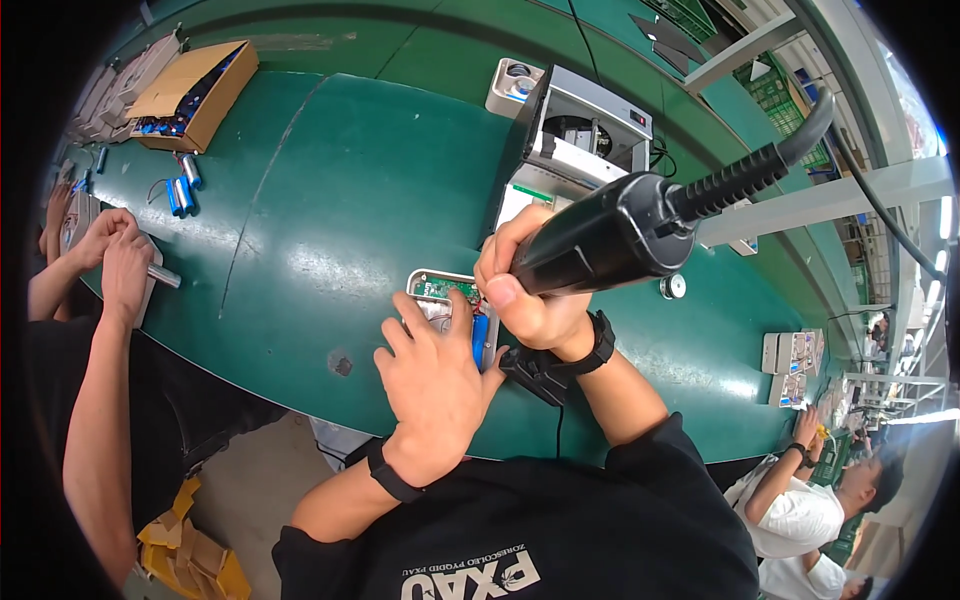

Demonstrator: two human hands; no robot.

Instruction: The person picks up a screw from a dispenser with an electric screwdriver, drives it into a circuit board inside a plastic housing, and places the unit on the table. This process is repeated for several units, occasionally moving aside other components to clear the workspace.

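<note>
My right hand [535, 300] is wrapped round a black electric screwdriver [600, 240], held upright-tilted with its thick cable rising to the upper right. The tool's tip is hidden behind my hand. Below it on the table lies a light grey plastic housing [440, 273] holding a green circuit board [432, 288], a blue cylindrical battery [480, 340] and thin wires. Over the housing, my left hand [430, 375] is spread. Its index finger touches the board area, and the thumb lies by the housing's right edge, near a black box-like piece [535, 375] at my right wrist.
A grey-and-black box machine [590, 120] stands beyond the housing. Blue battery packs [182, 190] lie far left near a cardboard box [205, 100] of more. A co-worker's hands [115, 250] work at left. Grey housings [790, 365] and a small spool [673, 287] sit right.
</note>
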